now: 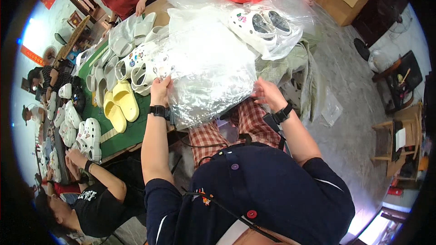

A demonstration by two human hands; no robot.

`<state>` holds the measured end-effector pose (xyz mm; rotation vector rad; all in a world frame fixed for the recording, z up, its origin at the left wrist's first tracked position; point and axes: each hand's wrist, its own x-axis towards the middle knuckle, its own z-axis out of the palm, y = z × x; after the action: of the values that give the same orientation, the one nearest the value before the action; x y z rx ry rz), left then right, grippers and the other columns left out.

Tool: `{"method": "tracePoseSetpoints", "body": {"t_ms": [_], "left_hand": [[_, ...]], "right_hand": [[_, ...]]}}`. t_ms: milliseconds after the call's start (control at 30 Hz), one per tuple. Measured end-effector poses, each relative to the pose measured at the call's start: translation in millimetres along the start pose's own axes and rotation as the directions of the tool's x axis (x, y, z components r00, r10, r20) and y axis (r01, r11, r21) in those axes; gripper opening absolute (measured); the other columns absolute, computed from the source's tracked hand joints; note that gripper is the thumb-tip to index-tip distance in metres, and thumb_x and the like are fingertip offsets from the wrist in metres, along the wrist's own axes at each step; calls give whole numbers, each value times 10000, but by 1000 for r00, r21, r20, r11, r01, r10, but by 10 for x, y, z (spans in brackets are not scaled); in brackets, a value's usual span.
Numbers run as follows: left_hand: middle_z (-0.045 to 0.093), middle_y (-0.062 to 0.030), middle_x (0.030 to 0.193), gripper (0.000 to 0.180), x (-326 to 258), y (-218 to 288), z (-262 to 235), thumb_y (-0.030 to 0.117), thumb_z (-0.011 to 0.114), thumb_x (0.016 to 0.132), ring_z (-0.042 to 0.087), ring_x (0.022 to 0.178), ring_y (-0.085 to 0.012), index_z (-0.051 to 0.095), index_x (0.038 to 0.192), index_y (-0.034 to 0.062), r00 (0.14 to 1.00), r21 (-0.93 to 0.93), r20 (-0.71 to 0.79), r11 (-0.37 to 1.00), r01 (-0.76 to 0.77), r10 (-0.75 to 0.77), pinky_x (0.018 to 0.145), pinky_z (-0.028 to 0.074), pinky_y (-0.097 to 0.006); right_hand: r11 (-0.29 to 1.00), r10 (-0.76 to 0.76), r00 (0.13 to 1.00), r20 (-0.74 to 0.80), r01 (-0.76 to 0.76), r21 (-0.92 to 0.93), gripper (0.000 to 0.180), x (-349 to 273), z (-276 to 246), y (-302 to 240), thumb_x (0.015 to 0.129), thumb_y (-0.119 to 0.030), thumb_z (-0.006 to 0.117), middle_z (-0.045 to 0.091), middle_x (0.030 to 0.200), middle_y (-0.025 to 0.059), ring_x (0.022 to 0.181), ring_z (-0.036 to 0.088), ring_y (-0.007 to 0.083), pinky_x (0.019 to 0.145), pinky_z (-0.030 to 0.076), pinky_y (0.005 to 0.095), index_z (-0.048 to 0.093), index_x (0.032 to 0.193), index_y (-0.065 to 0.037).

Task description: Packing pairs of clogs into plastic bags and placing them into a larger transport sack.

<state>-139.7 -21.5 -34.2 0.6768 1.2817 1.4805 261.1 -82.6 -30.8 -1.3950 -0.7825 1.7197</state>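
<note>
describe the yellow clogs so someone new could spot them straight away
Start at the green table on the person's left. The yellow clogs lie side by side near its front edge, just left of the left hand. Every other clog nearby is white or grey; only this pair is plain yellow.

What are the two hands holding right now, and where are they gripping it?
Both grip a clear plastic bag: left hand at its left edge, right hand at its right edge.
</note>
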Motion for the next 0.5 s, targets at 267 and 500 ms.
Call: {"method": "tracePoseSetpoints", "body": {"t_ms": [267, 500], "left_hand": [[555, -3, 763, 210, -310, -48, 5, 246, 634, 909, 519, 630, -124, 566, 989, 64, 998, 59, 7, 997, 55, -56, 541, 446, -261], [590, -88, 1208, 359, -653, 21, -70, 138, 511, 963, 591, 1022, -189, 493, 1295, 2, 939, 40, 229, 966, 253, -256, 856, 490, -328]], "right_hand": [[870, -262, 957, 124, 290, -398, 270, 95, 130, -37, 851, -271, 633, 587, 683, 15, 547, 531, 112, 518, 463, 277, 648, 884, -4], [820, -205, 965, 165, 262, -509, 398, -86, 64, -141, 852, -363, 650, 600, 688, 43, 596, 550, 112, 496, 433, 281, 633, 883, 34]]}}
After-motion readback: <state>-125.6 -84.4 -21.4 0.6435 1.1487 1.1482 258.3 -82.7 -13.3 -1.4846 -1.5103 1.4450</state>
